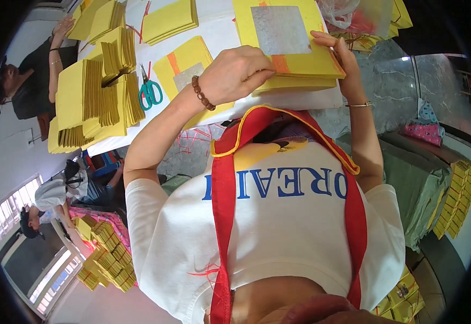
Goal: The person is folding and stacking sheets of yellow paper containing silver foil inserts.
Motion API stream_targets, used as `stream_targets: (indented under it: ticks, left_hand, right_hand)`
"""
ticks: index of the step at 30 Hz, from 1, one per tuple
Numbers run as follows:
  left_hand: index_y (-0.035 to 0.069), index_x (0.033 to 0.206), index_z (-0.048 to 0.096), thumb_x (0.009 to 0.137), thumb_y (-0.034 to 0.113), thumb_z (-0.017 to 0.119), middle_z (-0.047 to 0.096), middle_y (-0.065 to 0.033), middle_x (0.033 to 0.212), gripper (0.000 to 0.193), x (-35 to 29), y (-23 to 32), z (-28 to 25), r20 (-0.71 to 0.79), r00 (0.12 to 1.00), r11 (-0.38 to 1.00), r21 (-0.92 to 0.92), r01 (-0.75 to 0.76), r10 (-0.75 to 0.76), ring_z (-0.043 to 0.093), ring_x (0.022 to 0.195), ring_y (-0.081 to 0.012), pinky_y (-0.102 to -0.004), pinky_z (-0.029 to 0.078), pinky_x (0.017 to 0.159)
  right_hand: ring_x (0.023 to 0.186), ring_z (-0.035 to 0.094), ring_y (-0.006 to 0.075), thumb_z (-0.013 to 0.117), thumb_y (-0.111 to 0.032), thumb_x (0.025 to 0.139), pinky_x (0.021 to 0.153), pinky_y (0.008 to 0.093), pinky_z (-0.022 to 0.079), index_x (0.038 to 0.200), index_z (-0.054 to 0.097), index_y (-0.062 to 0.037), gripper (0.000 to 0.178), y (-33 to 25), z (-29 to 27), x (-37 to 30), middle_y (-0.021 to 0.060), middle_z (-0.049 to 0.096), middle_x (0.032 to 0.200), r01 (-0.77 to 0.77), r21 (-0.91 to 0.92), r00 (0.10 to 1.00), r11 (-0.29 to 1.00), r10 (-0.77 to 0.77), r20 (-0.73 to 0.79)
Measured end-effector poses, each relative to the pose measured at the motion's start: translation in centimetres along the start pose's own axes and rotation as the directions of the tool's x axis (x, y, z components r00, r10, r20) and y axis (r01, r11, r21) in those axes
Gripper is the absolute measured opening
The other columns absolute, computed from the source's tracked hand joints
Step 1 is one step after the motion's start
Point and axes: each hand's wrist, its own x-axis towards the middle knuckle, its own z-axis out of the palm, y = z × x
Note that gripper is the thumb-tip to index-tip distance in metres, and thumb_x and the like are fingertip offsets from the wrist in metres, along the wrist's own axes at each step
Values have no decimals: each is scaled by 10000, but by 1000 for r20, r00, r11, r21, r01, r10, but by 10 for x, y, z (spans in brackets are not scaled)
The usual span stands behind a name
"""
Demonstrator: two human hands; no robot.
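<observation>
1. One white surface (214,27) lies at the far side, in front of the person.
2. Yellow piles (79,92) crowd its left end; they overlap too much to count.
3. One thick yellow stack (311,66) sits at the surface's near right edge, under both hands, with one silver panel (281,29) on top. The step looks like squaring or handling its near edge; the next move seems to call for a steady stack and aligned sheets.
4. Two more yellow stacks lie left of it: one far stack (170,21) and one panelled stack (192,51), partly behind the left arm.
5. Two hands: the left hand (238,73) has a curled grip at the near edge, what it pinches I cannot tell; the right hand (346,56) cups the right edge, fingers partly spread, how firmly I cannot tell.
6. One pair of teal scissors (150,93) rests left, beside the piles.
</observation>
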Motion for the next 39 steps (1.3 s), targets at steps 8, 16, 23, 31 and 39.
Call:
stream_targets:
  ticks: [8, 16, 23, 31, 39]
  left_hand:
    - [-5, 854, 626, 829, 142, 595, 583, -16, 699, 152, 5, -8, -6, 201, 916, 859, -326, 396, -346, 508, 639, -68, -222, 420, 596]
    - [11, 824, 651, 808, 174, 582, 557, 18, 609, 178, 11, -23, -8, 240, 891, 758, -468, 454, -386, 459, 564, -40, -220, 375, 507]
    - [6, 856, 655, 818, 230, 604, 556, 26, 631, 233, 8, -28, -8, 214, 886, 701, -547, 457, -411, 452, 591, -29, -202, 367, 521]
    - [110, 1207, 531, 760, 184, 646, 485, -79, 1243, 467, -8, -32, -6, -75, 997, 994, 107, 25, -17, 437, 1098, -273, -393, 357, 893]
    - [84, 1105, 588, 707, -5, 550, 593, -93, 1072, 410, -15, -14, -8, -188, 965, 891, 447, -83, 184, 563, 933, -275, -357, 467, 782]
  right_hand:
    - [1155, 471, 203, 246, -325, 973, 1015, 323, 302, 1049, 609, -14, 484, 4, -2, 2, 107, 550, 1212, 47, -64, 999, 997, -47, 2]
    - [1185, 441, 189, 354, -301, 940, 1029, 325, 279, 1162, 566, -29, 411, 8, -7, 0, 62, 524, 1246, 200, -52, 976, 978, -194, 99]
    - [1126, 465, 142, 586, -127, 842, 974, 294, 341, 1211, 532, -42, 382, 7, -5, -2, 51, 535, 1201, 169, -257, 984, 952, -148, 97]
    - [1076, 495, 125, 523, -56, 875, 915, 259, 408, 1206, 508, -27, 332, 11, -3, -2, 73, 486, 1257, -205, 153, 979, 967, 205, 16]
    - [1253, 393, 241, 661, -128, 751, 1019, 393, 269, 1050, 629, -136, 301, -28, -1, -6, 58, 556, 1215, 411, -587, 905, 698, -391, 169]
